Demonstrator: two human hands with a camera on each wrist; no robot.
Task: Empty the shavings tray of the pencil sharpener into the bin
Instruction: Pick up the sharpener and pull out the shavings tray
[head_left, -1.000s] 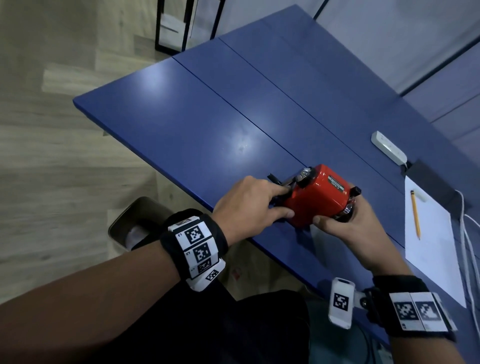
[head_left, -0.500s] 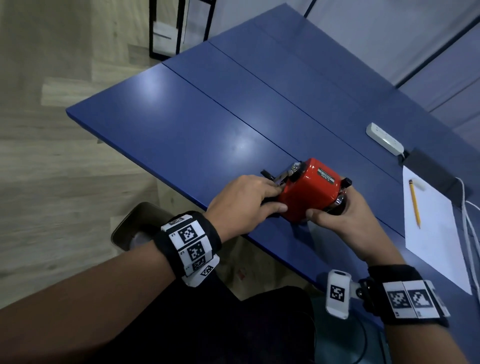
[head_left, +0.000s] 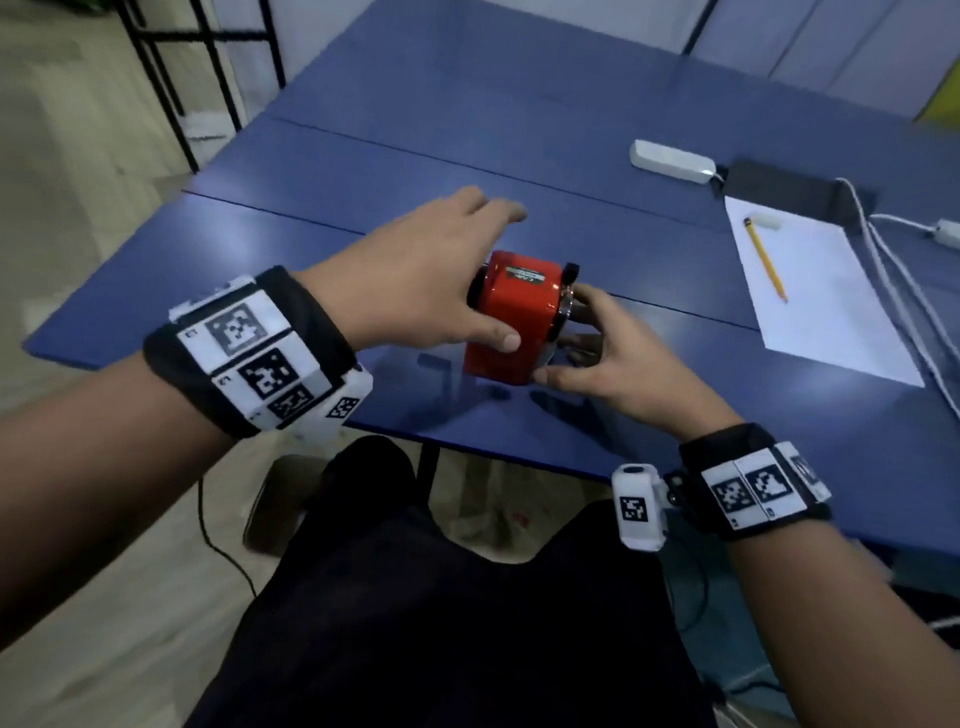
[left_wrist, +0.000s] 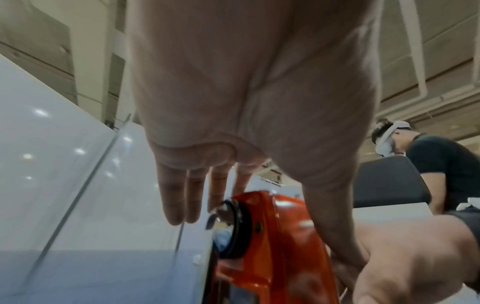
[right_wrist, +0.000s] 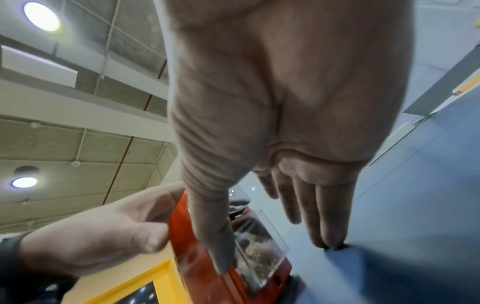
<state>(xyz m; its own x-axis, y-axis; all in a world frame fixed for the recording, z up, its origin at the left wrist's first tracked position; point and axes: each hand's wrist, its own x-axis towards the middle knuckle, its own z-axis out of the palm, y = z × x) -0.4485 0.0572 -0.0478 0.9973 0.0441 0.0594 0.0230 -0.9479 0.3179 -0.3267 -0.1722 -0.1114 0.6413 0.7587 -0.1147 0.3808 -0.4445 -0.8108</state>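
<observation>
left hand (head_left: 415, 291) lies over the left end of the sharpener (head_left: 511, 319), thumb pressed on the near red face, the other fingers (left_wrist: 179, 197) straight and extended past the far side, not curled round anything. the sharpener stands on the blue surface (head_left: 363, 197) near its front edge, between the two hands. right hand (head_left: 618, 358) sits at the right end, thumb on the lower near corner, its fingers relaxed and spread; in the right wrist view two fingertips (right_wrist: 330, 240) touch the surface and the thumb lies along the clear tray (right_wrist: 259, 246), which holds pale shavings and is seated in the body. it grips nothing. further right lie a sheet of paper (head_left: 831, 301) with a pencil (head_left: 766, 260) on it, well apart.

step in hand, as judged: steadying the sharpener and locating the tray; the tray is not yet drawn out. the next move calls for the left hand to hold the body firm while the right pinches the tray's edge and slides it straight out, kept level so nothing spills. a dark round shape on the floor below the front edge may be the bin; cannot tell.

against the earlier frames: the left hand then wrapped the crank end with curled fingers; it has since opened and shifted onto the body. the sharpener has been turned, and the view has swung round.
</observation>
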